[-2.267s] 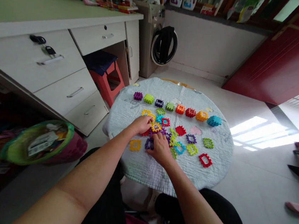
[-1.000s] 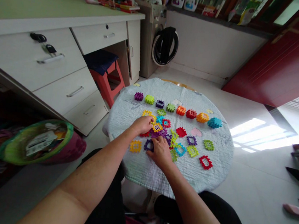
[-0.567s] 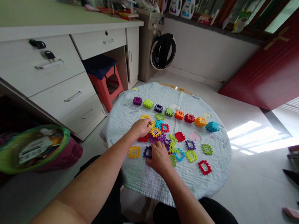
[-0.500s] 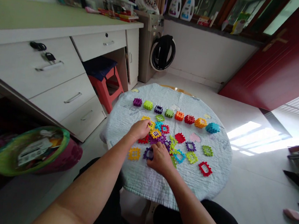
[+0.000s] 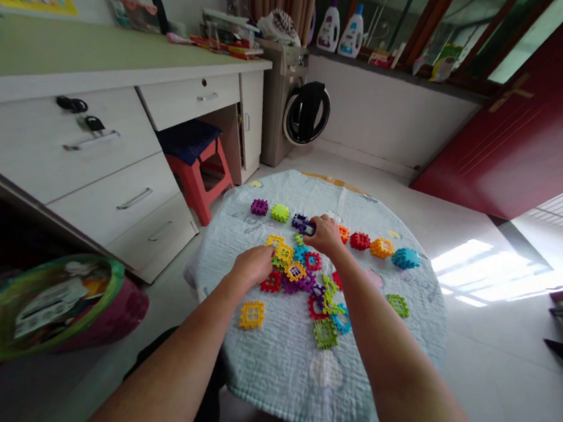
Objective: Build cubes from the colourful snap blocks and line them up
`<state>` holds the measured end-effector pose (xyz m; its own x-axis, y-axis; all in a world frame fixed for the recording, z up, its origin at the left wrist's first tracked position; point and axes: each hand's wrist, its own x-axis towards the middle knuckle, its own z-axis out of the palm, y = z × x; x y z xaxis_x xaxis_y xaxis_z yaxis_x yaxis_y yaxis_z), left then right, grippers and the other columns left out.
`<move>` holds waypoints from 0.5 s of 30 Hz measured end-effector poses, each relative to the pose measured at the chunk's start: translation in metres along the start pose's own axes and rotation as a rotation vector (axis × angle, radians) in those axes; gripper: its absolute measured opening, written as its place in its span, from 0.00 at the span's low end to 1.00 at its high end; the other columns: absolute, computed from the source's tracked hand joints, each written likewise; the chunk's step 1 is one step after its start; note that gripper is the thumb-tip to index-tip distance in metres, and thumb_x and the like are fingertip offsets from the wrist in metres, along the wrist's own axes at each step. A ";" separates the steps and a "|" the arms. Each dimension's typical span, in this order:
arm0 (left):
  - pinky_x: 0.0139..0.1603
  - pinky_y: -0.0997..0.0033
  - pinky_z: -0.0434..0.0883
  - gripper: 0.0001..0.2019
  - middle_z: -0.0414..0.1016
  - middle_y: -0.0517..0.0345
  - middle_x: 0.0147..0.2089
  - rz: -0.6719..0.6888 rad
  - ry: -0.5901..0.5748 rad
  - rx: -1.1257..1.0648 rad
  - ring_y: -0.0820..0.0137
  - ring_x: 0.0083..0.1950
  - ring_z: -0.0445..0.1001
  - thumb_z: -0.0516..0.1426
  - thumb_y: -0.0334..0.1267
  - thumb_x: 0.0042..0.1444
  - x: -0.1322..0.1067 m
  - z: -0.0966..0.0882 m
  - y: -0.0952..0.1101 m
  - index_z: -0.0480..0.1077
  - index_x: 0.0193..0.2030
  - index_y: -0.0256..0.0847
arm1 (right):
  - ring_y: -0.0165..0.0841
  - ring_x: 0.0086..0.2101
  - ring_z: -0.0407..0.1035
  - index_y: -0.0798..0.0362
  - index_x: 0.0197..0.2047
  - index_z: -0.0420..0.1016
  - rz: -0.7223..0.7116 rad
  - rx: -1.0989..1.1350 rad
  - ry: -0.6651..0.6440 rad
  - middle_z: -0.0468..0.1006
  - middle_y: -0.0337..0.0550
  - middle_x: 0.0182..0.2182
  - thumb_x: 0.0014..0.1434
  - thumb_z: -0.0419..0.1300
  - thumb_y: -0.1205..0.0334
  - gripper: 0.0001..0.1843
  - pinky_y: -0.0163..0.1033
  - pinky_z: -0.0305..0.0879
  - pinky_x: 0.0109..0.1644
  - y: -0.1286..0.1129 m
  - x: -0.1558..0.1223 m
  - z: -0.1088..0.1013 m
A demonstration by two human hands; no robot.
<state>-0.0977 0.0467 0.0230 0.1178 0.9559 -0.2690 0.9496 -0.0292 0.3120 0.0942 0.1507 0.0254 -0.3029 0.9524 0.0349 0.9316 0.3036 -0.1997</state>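
Purple frame point(image 5: 303, 228): fingers point(image 5: 318, 221) cover part.

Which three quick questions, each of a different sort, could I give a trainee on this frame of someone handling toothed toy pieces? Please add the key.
1. Multiple choice: what does the right hand hold?
A) a red piece
B) a dark purple piece
C) a light green piece

2. True or false: of all the stacks, the purple stack stands farthest to the right in the picture.

3. Fill in the colour: on the cloth, the lone square piece at the near left is ____.

Key:
1. B
2. False; the blue stack stands farthest right.
3. yellow
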 end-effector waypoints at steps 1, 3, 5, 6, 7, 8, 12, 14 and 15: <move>0.47 0.68 0.69 0.16 0.78 0.47 0.50 -0.004 0.003 -0.001 0.62 0.50 0.76 0.45 0.32 0.61 0.000 0.000 -0.001 0.71 0.49 0.40 | 0.45 0.48 0.64 0.52 0.52 0.73 0.021 -0.022 0.000 0.71 0.52 0.49 0.49 0.63 0.51 0.28 0.45 0.61 0.51 -0.001 0.010 0.003; 0.47 0.68 0.69 0.16 0.78 0.48 0.49 -0.007 0.007 -0.001 0.62 0.50 0.76 0.45 0.32 0.61 0.001 -0.001 -0.003 0.71 0.49 0.40 | 0.46 0.50 0.63 0.50 0.53 0.73 0.048 -0.054 -0.010 0.71 0.52 0.50 0.49 0.63 0.50 0.28 0.46 0.60 0.51 -0.003 0.026 0.008; 0.46 0.68 0.69 0.15 0.79 0.48 0.48 -0.002 0.010 -0.004 0.62 0.49 0.77 0.45 0.32 0.62 0.001 -0.001 -0.004 0.71 0.48 0.41 | 0.47 0.51 0.63 0.51 0.53 0.73 0.055 -0.066 -0.026 0.71 0.53 0.51 0.50 0.63 0.50 0.28 0.47 0.60 0.51 -0.004 0.038 0.011; 0.46 0.68 0.69 0.15 0.79 0.47 0.48 0.003 0.013 -0.007 0.62 0.49 0.77 0.45 0.33 0.62 0.001 -0.001 -0.004 0.71 0.48 0.41 | 0.47 0.51 0.63 0.51 0.53 0.73 0.054 -0.067 -0.032 0.70 0.53 0.51 0.51 0.62 0.50 0.28 0.47 0.60 0.51 -0.004 0.043 0.012; 0.46 0.68 0.69 0.15 0.78 0.47 0.48 0.008 0.015 -0.011 0.62 0.49 0.77 0.46 0.32 0.62 0.001 -0.001 -0.003 0.71 0.48 0.41 | 0.47 0.51 0.63 0.51 0.54 0.72 0.053 -0.067 -0.035 0.70 0.54 0.51 0.51 0.62 0.51 0.28 0.47 0.60 0.51 -0.004 0.048 0.014; 0.46 0.68 0.69 0.14 0.78 0.47 0.48 0.012 0.018 -0.015 0.62 0.49 0.77 0.46 0.32 0.62 0.001 -0.001 -0.003 0.71 0.48 0.41 | 0.47 0.51 0.62 0.52 0.55 0.72 0.050 -0.067 -0.036 0.70 0.54 0.52 0.52 0.62 0.51 0.28 0.47 0.60 0.52 -0.005 0.052 0.015; 0.47 0.68 0.69 0.14 0.78 0.48 0.47 0.012 0.027 -0.026 0.62 0.49 0.76 0.47 0.31 0.60 -0.001 -0.001 0.000 0.70 0.47 0.41 | 0.48 0.52 0.61 0.51 0.56 0.71 0.041 -0.085 -0.069 0.70 0.53 0.53 0.53 0.60 0.51 0.28 0.48 0.59 0.53 -0.007 0.063 0.019; 0.47 0.68 0.69 0.14 0.78 0.48 0.47 0.009 0.026 -0.030 0.62 0.49 0.77 0.47 0.30 0.60 -0.001 -0.002 0.001 0.70 0.47 0.42 | 0.48 0.52 0.61 0.52 0.55 0.72 0.036 -0.101 -0.103 0.70 0.54 0.52 0.53 0.61 0.51 0.27 0.48 0.59 0.52 -0.008 0.066 0.021; 0.47 0.68 0.69 0.14 0.78 0.48 0.47 0.009 0.025 -0.033 0.62 0.49 0.77 0.47 0.30 0.60 -0.002 -0.002 0.001 0.70 0.47 0.41 | 0.48 0.51 0.61 0.53 0.55 0.72 0.034 -0.109 -0.116 0.70 0.55 0.52 0.53 0.61 0.52 0.27 0.48 0.59 0.52 -0.008 0.066 0.023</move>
<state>-0.0975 0.0456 0.0260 0.1181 0.9627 -0.2434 0.9385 -0.0281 0.3442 0.0624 0.2109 0.0071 -0.2859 0.9545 -0.0844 0.9562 0.2783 -0.0912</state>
